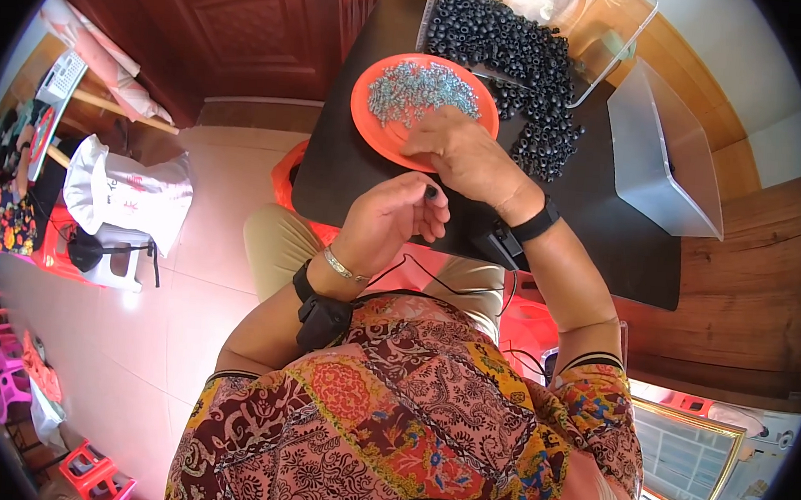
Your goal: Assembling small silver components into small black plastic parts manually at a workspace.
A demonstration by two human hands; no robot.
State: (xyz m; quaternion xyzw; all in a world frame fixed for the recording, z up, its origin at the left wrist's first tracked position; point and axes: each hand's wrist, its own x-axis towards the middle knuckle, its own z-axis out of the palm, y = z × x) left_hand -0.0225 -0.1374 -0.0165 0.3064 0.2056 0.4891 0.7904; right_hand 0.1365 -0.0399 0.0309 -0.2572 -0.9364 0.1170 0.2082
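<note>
We are watching two bare hands working over a dark bench (332,171). The left hand (399,208) is hovering just off the bench's near edge, palm turned inward, and is pinching a small black ring-like piece (431,194) at its thumb and fingertips. The right hand (463,152) is reaching over the near rim of a round orange-red plate (385,140), its fingers curling downward; we are not managing to tell whether they are gripping anything, since the back of the hand is hiding the tips. Small silvery metal pieces (421,89) are lying scattered across the plate, mostly toward its far side. Behind and to the right of the plate, a heap of black pieces (499,34) is spreading from a clear container (609,60) onto the bench. Farther right, a translucent bin (659,143) is standing near the wall. We are noting black straps on both wrists and a silvery bracelet (344,266) on the left. At far left, another person (4,213) is sitting beyond a white sack (131,185).
</note>
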